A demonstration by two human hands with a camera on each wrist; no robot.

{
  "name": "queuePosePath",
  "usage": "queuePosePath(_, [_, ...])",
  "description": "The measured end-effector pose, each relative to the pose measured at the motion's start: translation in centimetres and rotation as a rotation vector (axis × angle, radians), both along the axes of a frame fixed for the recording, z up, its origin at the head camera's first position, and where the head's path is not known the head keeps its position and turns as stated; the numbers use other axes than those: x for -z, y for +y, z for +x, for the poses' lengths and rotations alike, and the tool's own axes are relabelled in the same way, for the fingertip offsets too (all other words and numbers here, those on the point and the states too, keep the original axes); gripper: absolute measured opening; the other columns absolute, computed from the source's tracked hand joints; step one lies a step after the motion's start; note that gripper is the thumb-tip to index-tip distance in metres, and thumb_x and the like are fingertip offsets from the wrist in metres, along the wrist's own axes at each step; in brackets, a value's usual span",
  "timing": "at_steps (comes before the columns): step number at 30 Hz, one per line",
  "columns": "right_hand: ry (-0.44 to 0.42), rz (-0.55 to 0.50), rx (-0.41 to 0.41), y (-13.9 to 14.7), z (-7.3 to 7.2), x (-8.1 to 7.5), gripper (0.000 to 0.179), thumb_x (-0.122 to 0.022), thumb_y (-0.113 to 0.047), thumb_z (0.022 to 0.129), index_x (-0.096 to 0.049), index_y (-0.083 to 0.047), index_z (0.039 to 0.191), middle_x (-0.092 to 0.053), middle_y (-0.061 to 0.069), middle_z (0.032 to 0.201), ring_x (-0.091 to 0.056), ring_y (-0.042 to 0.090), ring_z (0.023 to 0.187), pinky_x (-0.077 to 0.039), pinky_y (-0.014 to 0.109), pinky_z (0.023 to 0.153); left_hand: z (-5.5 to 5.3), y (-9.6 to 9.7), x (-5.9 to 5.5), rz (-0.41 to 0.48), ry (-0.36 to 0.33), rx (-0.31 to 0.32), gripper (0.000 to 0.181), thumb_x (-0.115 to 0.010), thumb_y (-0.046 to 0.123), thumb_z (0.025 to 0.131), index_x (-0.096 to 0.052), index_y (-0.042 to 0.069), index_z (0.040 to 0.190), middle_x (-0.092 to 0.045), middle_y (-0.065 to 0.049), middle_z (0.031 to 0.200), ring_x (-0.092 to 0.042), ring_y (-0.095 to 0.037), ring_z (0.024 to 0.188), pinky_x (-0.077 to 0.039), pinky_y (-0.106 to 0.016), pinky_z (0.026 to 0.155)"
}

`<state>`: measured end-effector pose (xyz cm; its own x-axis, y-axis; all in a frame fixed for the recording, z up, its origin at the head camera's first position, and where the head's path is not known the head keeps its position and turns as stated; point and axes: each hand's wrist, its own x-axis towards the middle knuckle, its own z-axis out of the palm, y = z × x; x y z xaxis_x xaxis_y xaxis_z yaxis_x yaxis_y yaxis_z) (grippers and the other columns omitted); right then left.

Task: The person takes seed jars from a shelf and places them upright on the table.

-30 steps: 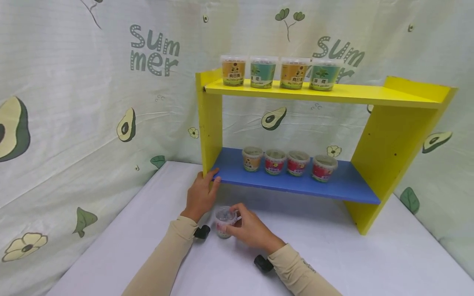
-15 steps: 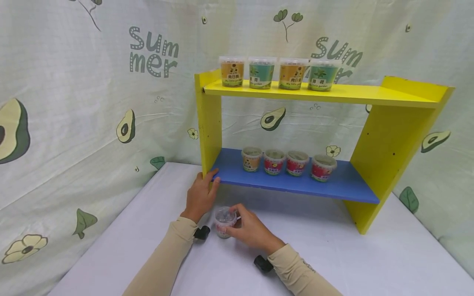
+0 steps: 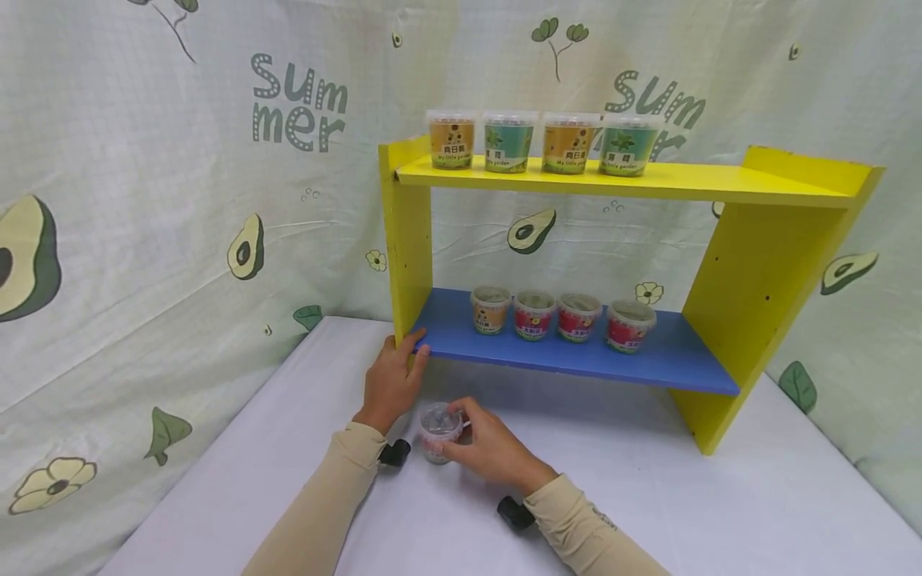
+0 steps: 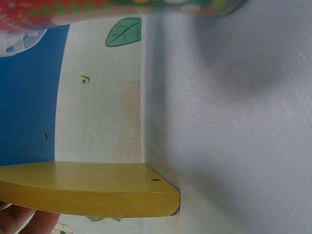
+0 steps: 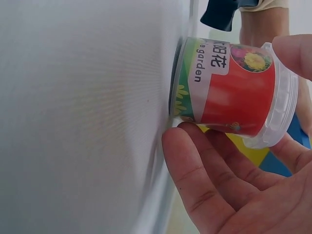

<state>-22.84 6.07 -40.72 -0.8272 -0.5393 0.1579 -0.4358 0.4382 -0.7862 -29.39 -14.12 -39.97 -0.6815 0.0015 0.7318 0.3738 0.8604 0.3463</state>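
A small clear-lidded plastic cup point(image 3: 435, 446) stands upright on the white table, a red label with flowers round its side. My right hand point(image 3: 493, 450) holds this cup near its lid, the thumb point(image 5: 297, 56) on one side and fingers on the other. In the left wrist view the red cup point(image 4: 97, 13) shows at the top edge, partly cut off. My left hand point(image 3: 391, 382) grips the lower left corner of the yellow and blue shelf point(image 3: 576, 364), its fingertips point(image 4: 41, 222) beside the yellow side panel point(image 4: 92, 197).
Several orange and teal cups point(image 3: 507, 144) line the yellow upper board. On the blue lower board stand an orange cup point(image 3: 490, 312) and three red cups point(image 3: 533, 318). A printed cloth point(image 3: 310, 224) hangs behind. White table point(image 3: 612, 488) extends right of my hands.
Both hands keep their places, one on the shelf corner and the other on the cup. Only a slight shift of the whole head view shows.
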Motion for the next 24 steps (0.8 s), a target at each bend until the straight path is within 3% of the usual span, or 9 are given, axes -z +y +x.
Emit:
queuePosePath(9, [-0.002,-0.01,0.015,0.62,-0.02,-0.41,0.058,-0.069,-0.047,0.079,-0.047,-0.015,0.122,-0.058,-0.001,0.104,-0.058,0.013,0.089,-0.047,0.029,0.069,-0.59,0.71,-0.27,0.001,0.012,0.013,0.046,-0.036,0.05,0.096,-0.051,0.026,0.132,-0.052,-0.014,0.098,-0.051,-0.022,0.07,-0.045,-0.04,0.054])
queuePosePath(24, [0.012,-0.035,0.0,-0.01,0.18,-0.09,0.053,-0.068,-0.045,0.081,-0.051,-0.012,0.119,-0.058,0.0,0.101,-0.059,0.015,0.087,-0.047,0.028,0.067,0.07,0.02,-0.06,0.003,0.003,-0.002,0.045,-0.037,0.049,0.096,-0.05,0.026,0.133,-0.051,-0.014,0.097,-0.051,-0.022,0.07,-0.045,-0.04,0.054])
